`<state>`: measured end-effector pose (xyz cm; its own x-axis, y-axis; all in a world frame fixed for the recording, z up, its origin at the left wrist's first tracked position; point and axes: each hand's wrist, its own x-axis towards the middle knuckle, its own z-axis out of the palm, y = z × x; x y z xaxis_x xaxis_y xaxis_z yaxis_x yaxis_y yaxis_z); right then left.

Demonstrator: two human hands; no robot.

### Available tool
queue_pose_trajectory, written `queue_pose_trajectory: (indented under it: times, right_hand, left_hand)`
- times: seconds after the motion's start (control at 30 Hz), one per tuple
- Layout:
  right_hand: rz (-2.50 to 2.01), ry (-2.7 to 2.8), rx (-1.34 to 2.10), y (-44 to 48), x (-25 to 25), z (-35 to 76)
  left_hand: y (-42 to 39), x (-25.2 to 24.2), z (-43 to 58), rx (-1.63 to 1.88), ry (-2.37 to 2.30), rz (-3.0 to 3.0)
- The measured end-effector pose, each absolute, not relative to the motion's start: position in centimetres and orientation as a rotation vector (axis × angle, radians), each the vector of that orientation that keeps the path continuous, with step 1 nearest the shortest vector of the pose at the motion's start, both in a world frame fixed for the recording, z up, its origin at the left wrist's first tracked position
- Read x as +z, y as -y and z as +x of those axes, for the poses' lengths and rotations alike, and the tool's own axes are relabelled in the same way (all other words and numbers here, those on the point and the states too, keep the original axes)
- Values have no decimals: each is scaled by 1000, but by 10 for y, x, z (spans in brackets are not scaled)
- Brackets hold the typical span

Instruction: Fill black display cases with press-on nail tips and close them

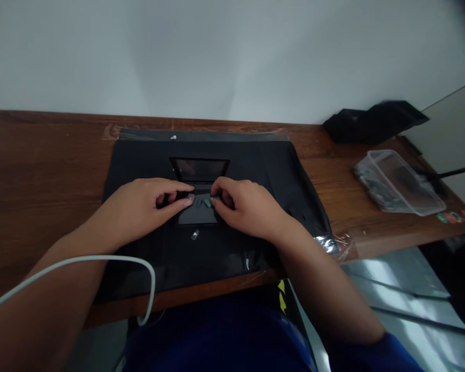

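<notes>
A small black case [200, 168] with a hinged lid lies on a black mat, its lid tilted up at the back. In its front half rest small grey-green pieces [203, 202] over a paler grey panel [197, 217]. My left hand [147, 204] is at the left side of the case, thumb and index finger brought close together near the pieces. From the right, my right hand [248, 206] has curled fingers, with thumb and index pinched beside the green pieces. What sits between either hand's fingertips is too small to make out. A small clear, shiny piece [195, 235] lies in front of the case.
The black mat [139, 258] is taped to a brown wooden table [42, 165]. At right stand a clear plastic box [403, 181] with packed contents and a black bag-like object [374, 121]. A white cable [101, 257] crosses my left forearm. A white wall [178, 57] rises behind.
</notes>
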<state>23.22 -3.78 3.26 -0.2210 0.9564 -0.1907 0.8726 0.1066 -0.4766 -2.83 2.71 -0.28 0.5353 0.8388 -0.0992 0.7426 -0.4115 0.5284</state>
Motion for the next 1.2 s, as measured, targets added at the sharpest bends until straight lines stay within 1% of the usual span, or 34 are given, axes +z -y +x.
queue_pose_trajectory:
  times: [0.23, 0.47, 0.83, 1.0, 1.2]
  right_hand:
    - [-1761, 2197, 736, 36, 28, 234]
    - [-1582, 2237, 782, 38, 29, 237]
    - [-1624, 2300, 635, 36, 24, 233]
    - [-1580, 2258, 683, 38, 27, 234]
    - [-1652, 2187, 690, 39, 29, 230]
  left_hand:
    - [-28, -4, -31, 223, -1286, 2264]
    - [-26, -1, -28, 184, -1300, 2275]
    - [-28, -4, -29, 211, -1278, 2262]
    - [-27, -4, -30, 210, -1280, 2248]
    - [-27, -4, -29, 202, -1274, 2257]
